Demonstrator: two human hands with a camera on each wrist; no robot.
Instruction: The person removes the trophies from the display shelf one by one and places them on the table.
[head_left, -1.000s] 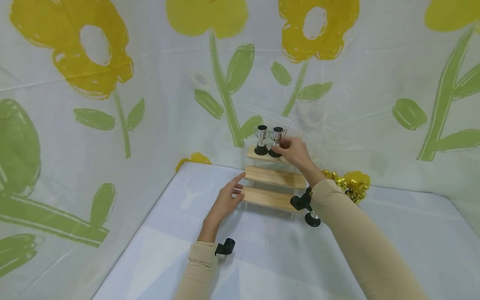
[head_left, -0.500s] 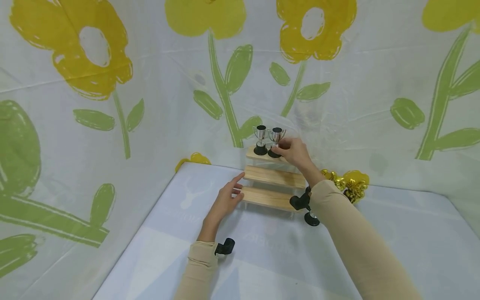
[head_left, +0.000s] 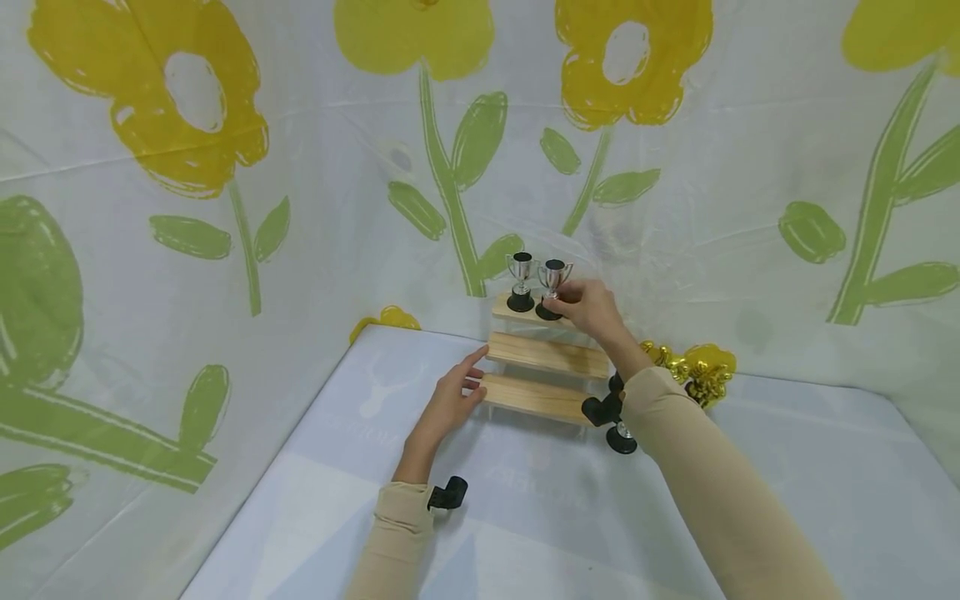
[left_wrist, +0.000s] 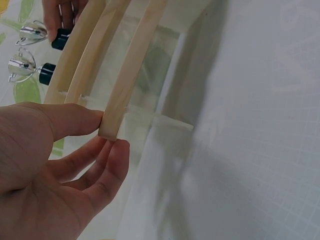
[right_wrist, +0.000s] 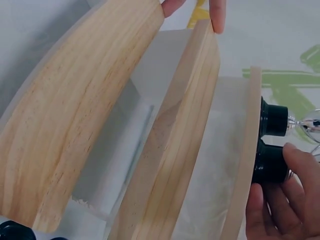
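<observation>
A three-tier wooden shelf with clear side supports stands on the table. On its top board are two small silver trophy cups with black bases, side by side. My right hand pinches the base of the right trophy; in the right wrist view its thumb lies against that black base. The left trophy stands untouched beside it. At the shelf's left end, my left hand grips the lowest board, thumb on one face and fingertips on the other.
Another black-based trophy stands on the table by the shelf's right front, partly hidden by the right wrist camera. Shiny gold objects lie behind the right forearm. A flower-printed cloth hangs close behind the shelf.
My right hand and the right trophy have shifted very slightly toward the top board's front edge. My left hand keeps its grip on the shelf.
</observation>
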